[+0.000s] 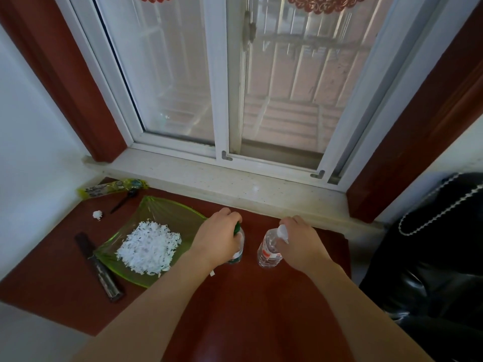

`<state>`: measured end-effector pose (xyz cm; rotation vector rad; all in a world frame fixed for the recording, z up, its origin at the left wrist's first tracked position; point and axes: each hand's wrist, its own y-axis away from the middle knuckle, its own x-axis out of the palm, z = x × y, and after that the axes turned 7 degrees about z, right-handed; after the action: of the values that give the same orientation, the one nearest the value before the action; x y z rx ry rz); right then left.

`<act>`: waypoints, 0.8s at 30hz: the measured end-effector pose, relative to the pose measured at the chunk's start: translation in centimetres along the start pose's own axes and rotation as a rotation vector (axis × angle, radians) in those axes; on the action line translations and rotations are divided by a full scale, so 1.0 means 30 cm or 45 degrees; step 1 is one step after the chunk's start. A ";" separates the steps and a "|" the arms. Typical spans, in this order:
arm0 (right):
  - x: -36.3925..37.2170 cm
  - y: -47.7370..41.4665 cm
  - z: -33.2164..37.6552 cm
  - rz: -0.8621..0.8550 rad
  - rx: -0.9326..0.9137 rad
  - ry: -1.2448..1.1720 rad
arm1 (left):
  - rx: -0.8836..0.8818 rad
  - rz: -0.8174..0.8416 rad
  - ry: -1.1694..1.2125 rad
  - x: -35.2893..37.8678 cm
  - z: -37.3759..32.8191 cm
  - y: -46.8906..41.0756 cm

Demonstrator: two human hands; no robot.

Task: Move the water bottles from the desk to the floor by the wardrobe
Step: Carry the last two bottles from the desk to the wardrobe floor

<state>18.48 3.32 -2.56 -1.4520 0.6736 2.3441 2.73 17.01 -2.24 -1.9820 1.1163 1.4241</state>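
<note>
You have two clear plastic water bottles upright on the dark red wooden desk (pixel 248 304), near each other. Your left hand (pixel 218 239) curls round the top of the green-capped bottle (pixel 239 248). Your right hand (pixel 303 246) grips the neck of the white-capped, red-labelled bottle (pixel 266 250) (one green leaf-shaped dish (pixel 162 205) lies just left).

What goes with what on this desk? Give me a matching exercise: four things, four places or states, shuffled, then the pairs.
1. green-capped bottle
2. white-capped bottle
3. green dish
4. yellow packet

A. holds white shreds
B. in the right hand
C. by the windowsill, far left
D. in the left hand

Pairs: 1-D, 2-B, 3-A, 4-C
</note>
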 end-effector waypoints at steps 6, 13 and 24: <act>-0.012 0.088 0.003 -0.086 -0.026 -0.065 | 0.034 -0.077 0.078 -0.040 -0.031 0.067; -0.087 0.249 0.078 -0.297 -0.009 -0.119 | 0.123 -0.174 0.109 -0.118 -0.054 0.163; -0.105 0.644 0.233 -0.564 0.231 -0.170 | 0.385 -0.191 0.140 -0.208 -0.071 0.443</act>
<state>5.25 -9.29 7.35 -1.2072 0.4577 1.9620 -7.79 10.01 5.54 -1.8986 1.1281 1.0148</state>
